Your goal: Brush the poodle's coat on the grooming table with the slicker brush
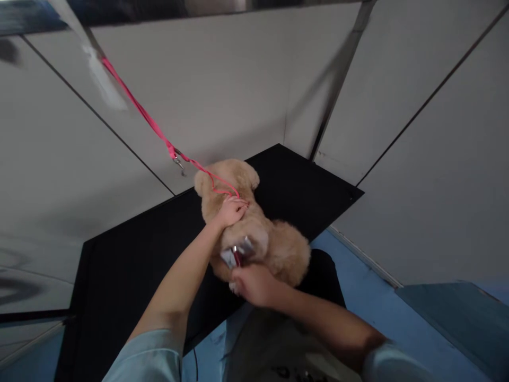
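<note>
A fluffy tan dog (258,217) is on the black table (151,281), its head end away from me. My left hand (234,210) lies on its back with the fingers stretched over the fur, touching the pink lead's loop. Closed around the handle of what looks like a slicker brush, my right hand (254,284) is at the near end of the dog. The slicker brush (242,249) has a wide silvery head with a red strip; motion smears it, and the head is against or just over the fur. My right fingers mostly hide its handle.
The pink lead (139,109) slants down from a white strap (99,74) near a metal bar (199,8) overhead. A metal clip (178,164) hangs off it. Pale wall panels (222,79) stand behind the table, and blue floor (358,297) shows at the right.
</note>
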`<state>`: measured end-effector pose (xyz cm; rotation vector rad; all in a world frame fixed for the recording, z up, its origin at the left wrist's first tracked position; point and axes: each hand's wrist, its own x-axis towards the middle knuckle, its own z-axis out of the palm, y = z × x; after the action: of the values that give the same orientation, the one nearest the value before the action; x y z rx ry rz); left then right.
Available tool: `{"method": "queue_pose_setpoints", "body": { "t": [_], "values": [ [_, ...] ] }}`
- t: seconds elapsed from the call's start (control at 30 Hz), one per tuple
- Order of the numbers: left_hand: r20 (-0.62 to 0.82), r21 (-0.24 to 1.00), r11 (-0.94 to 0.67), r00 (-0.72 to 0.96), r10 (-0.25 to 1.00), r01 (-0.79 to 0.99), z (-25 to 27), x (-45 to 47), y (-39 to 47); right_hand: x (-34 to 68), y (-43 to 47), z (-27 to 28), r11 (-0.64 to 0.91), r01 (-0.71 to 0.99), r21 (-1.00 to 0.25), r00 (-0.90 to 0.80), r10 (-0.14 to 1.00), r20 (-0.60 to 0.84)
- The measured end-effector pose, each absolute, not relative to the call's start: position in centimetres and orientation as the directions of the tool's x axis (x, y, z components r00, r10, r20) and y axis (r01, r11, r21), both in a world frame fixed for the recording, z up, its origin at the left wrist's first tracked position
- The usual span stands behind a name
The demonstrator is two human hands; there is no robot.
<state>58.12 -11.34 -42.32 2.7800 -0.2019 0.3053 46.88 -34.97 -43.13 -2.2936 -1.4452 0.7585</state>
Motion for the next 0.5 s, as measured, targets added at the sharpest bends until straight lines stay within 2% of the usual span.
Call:
{"method": "queue_pose_setpoints", "body": {
  "t": [0.03, 0.1, 0.23, 0.3, 0.4, 0.43, 0.5],
  "values": [
    [0.226, 0.305, -0.933, 0.966, -0.124, -0.191, -42.2, 58.3, -11.2, 47.5, -33.9, -42.8, -0.474, 0.707, -0.524, 0.422, 0.878, -0.226],
    [0.239, 0.271, -0.944, 0.963, -0.123, -0.188, -42.0, 58.6, -11.1, 47.6, -32.8, -42.9, -0.542, 0.67, -0.507, 0.483, 0.837, -0.256],
    [0.287, 0.253, -0.96, 0.957, -0.046, -0.122, -42.0, 58.9, -10.9, 45.3, -33.0, -44.1, -0.566, 0.63, -0.531, 0.39, 0.822, -0.415],
    [0.273, 0.265, -0.958, 0.961, -0.039, -0.114, -41.9, 59.1, -10.9, 45.3, -32.3, -43.6, -0.517, 0.644, -0.564, 0.383, 0.856, -0.347],
    [0.249, 0.247, -0.96, 0.966, -0.068, -0.132, -41.4, 59.3, -11.0, 46.7, -30.0, -42.6, -0.504, 0.668, -0.547, 0.497, 0.85, -0.176],
    [0.246, 0.239, -0.96, 0.966, -0.083, -0.143, -41.2, 59.4, -11.0, 46.9, -29.4, -42.7, -0.532, 0.662, -0.529, 0.522, 0.833, -0.184],
    [0.239, 0.234, -0.957, 0.965, -0.111, -0.168, -41.0, 59.5, -10.9, 46.4, -28.7, -43.5, -0.583, 0.642, -0.498, 0.5, 0.811, -0.305]
  ]
}}
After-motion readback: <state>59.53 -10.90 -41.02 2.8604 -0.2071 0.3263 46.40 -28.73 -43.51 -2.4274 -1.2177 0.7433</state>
